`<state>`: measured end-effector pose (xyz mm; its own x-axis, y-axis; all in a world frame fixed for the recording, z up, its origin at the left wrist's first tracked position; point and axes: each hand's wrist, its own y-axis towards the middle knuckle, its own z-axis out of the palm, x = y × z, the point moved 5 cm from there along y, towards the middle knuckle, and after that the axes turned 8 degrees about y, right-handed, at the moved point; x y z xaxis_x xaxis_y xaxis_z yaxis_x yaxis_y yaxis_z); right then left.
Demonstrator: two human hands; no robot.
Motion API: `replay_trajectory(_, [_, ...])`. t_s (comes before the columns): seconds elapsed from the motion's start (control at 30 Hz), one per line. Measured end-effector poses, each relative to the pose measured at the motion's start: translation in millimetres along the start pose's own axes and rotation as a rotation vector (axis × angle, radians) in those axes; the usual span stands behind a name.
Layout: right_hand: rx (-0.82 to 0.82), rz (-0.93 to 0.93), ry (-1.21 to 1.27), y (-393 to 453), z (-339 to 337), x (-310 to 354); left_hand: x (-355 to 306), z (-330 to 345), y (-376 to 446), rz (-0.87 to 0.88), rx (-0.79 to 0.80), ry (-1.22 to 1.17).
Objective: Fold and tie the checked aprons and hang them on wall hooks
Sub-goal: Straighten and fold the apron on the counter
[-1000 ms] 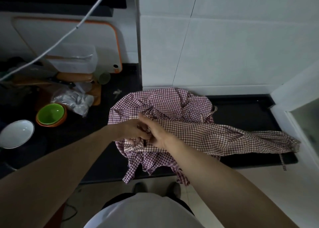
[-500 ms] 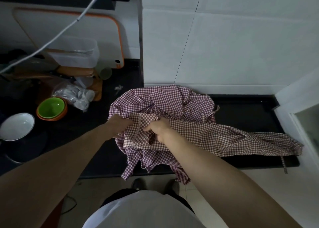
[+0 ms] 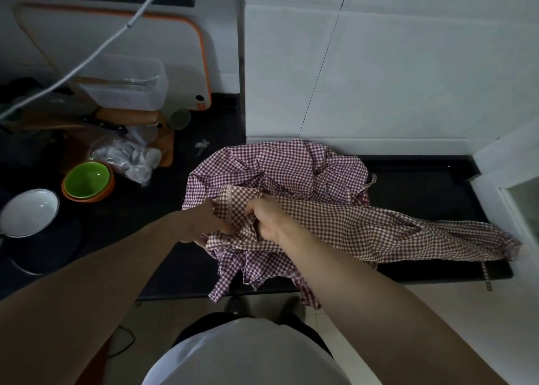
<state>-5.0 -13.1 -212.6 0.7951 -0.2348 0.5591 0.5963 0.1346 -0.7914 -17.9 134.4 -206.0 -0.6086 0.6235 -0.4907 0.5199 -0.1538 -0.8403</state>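
Currently left hand (image 3: pixel 204 224) and right hand (image 3: pixel 267 220) both grasp the brown checked apron (image 3: pixel 364 230), atop purple checked apron (image 3: pixel 280 166) on counter (image 3: pixel 423 186).

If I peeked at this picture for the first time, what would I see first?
Most likely the two bare hands in the middle, the left hand and the right hand, both gripping a brown checked apron that stretches to the right across the dark counter. A purple checked apron lies crumpled under it by the white wall. Far left, a bright green bowl stands out.
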Motion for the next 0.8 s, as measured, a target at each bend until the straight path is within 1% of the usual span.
replay_trajectory(0.03, [0.002, -0.008, -0.041, 2.0, 0.0, -0.4, 4.1, -4.1, 6.7, 0.007, -0.039, 0.030])
replay_trajectory(0.1, [-0.004, -0.055, -0.204, 2.2, -2.7, 2.4, 5.2, -7.5, 12.1, 0.018, -0.077, 0.088])
replay_trajectory(0.2, [-0.043, -0.253, -0.577, -5.0, -7.0, 19.9, 3.3, -7.4, 14.9, 0.035, -0.160, 0.192])
replay_trajectory(0.27, [-0.063, -0.359, -0.734, -7.5, -6.2, 29.2, 3.2, -8.3, 18.0, 0.035, -0.209, 0.254])
replay_trajectory(0.33, [-0.081, -0.394, -0.853, -4.4, -2.6, 30.1, 7.6, -10.9, 21.9, 0.022, -0.231, 0.278])
replay_trajectory(0.4, [-0.151, -0.476, -1.003, 0.1, 0.5, 28.1, 10.7, -11.7, 22.0, 0.015, -0.222, 0.275])
replay_trajectory(0.47, [-0.279, -0.605, -1.120, -0.5, 1.6, 27.8, 12.3, -10.8, 21.4, 0.021, -0.217, 0.270])
replay_trajectory(0.53, [-0.385, -0.709, -1.158, -6.2, 0.8, 27.8, 10.8, -11.6, 19.4, 0.034, -0.244, 0.285])
replay_trajectory(0.57, [-0.396, -0.765, -1.161, -10.1, 1.8, 28.2, 10.5, -12.0, 19.7, 0.041, -0.254, 0.284])
replay_trajectory(0.6, [-0.374, -0.789, -1.170, -13.0, 4.6, 27.4, 11.3, -12.8, 20.7, 0.041, -0.256, 0.284])
replay_trajectory(0.63, [-0.331, -0.799, -1.165, -14.2, 6.5, 25.5, 11.6, -12.8, 22.8, 0.049, -0.259, 0.287])
replay_trajectory(0.67, [-0.272, -0.759, -1.143, -13.9, 8.5, 22.2, 10.9, -12.8, 23.0, 0.068, -0.271, 0.293])
replay_trajectory(0.73, [-0.157, -0.620, -1.094, -13.1, 11.9, 12.2, 8.6, -10.9, 24.7, 0.103, -0.276, 0.293])
replay_trajectory(0.8, [-0.111, -0.501, -1.087, -13.3, 11.8, 3.9, 6.3, -9.8, 26.3, 0.124, -0.267, 0.288])
